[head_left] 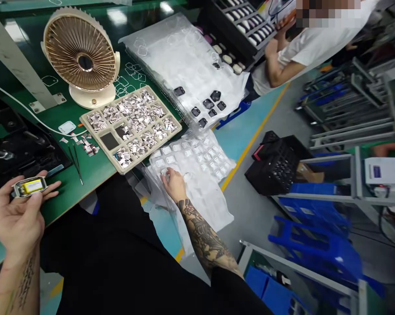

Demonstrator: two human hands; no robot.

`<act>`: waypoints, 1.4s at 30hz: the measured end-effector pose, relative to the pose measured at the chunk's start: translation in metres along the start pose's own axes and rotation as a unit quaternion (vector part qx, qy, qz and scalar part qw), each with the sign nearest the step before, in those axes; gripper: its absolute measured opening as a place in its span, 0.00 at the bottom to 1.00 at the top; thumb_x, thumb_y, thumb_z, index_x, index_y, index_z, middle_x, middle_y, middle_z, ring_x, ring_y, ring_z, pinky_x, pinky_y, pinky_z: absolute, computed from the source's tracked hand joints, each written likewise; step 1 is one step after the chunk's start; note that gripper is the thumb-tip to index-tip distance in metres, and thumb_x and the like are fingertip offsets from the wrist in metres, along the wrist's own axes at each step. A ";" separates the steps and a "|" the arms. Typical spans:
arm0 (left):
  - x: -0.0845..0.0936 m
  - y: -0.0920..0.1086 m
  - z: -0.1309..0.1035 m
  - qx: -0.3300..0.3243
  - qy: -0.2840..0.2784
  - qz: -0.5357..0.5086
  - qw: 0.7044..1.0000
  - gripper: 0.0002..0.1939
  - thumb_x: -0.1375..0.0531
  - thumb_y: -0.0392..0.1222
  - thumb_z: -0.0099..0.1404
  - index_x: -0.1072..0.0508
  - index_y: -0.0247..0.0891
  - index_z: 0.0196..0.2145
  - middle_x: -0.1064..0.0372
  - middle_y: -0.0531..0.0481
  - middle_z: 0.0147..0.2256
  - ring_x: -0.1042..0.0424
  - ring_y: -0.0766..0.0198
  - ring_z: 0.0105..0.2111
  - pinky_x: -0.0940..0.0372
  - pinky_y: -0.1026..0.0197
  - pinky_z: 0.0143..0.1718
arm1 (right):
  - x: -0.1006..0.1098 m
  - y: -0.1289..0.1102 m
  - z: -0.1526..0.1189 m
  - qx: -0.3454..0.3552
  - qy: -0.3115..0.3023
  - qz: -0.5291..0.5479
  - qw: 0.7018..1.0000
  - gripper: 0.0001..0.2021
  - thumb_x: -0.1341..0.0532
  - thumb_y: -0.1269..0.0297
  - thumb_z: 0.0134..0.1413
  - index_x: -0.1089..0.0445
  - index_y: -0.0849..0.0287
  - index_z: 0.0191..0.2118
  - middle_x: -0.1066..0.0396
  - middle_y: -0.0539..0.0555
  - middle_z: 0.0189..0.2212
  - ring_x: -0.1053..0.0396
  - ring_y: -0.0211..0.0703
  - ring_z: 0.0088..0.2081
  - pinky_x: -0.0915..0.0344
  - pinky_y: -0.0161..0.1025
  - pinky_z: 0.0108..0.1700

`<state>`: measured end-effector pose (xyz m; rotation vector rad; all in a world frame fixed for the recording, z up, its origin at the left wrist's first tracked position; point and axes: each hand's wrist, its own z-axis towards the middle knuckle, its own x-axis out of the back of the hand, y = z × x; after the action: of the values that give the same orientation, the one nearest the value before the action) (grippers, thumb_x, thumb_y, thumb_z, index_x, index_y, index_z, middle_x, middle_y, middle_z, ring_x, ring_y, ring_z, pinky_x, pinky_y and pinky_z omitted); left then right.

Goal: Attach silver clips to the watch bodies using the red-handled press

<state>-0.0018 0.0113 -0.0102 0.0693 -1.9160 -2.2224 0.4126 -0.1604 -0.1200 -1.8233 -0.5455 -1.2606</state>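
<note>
The left hand (20,221) is grasping a small casing (32,187) with a yellow cell inside, holding it above the counter (68,192) — the right hand (175,186) is reaching into the plastic tray (212,203) of white pieces (167,150), whether pinching one I cannot tell.

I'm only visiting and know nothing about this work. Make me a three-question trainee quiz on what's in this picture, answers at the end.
1. True or false: the left hand holds a small case with a yellow part inside.
2. Fill the gap: a ____ stands on the green bench, just behind the divided tray of small pieces.
3. Choose one. The right hand is at:
A) a pair of tweezers
B) white pieces on pale sheeting
C) a black crate

Key:
1. True.
2. Fan.
3. B.
</note>
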 end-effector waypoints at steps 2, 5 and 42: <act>0.001 0.000 -0.002 -0.005 0.003 0.013 1.000 0.32 0.20 0.51 0.53 0.23 0.51 0.54 0.16 0.59 0.42 0.14 0.38 0.51 0.17 0.23 0.49 | -0.005 -0.002 0.007 -0.014 -0.009 -0.015 1.000 0.22 0.36 0.58 0.70 0.30 0.65 0.63 0.19 0.64 0.48 0.26 0.51 0.50 0.34 0.41 0.55; 0.001 0.004 -0.006 -0.006 -0.003 0.019 1.000 0.31 0.20 0.48 0.56 0.24 0.48 0.54 0.15 0.55 0.44 0.12 0.43 0.45 0.15 0.29 0.46 | -0.010 -0.004 0.010 -0.017 0.001 -0.018 1.000 0.15 0.38 0.59 0.71 0.26 0.62 0.55 0.20 0.62 0.44 0.26 0.50 0.47 0.35 0.40 0.53; 0.004 -0.010 -0.017 0.098 -0.105 -0.182 0.973 0.23 0.35 0.46 0.77 0.25 0.37 0.65 0.16 0.37 0.53 0.15 0.50 0.51 0.20 0.51 0.54 | 0.000 -0.327 0.009 0.475 -0.102 0.339 0.805 0.13 0.31 0.65 0.68 0.20 0.47 0.55 0.22 0.58 0.57 0.26 0.57 0.61 0.26 0.65 0.64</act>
<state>-0.0045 -0.0051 -0.0223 0.2415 -2.4029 -2.3306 0.1775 0.0302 0.0050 -1.0867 -0.4453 -0.1820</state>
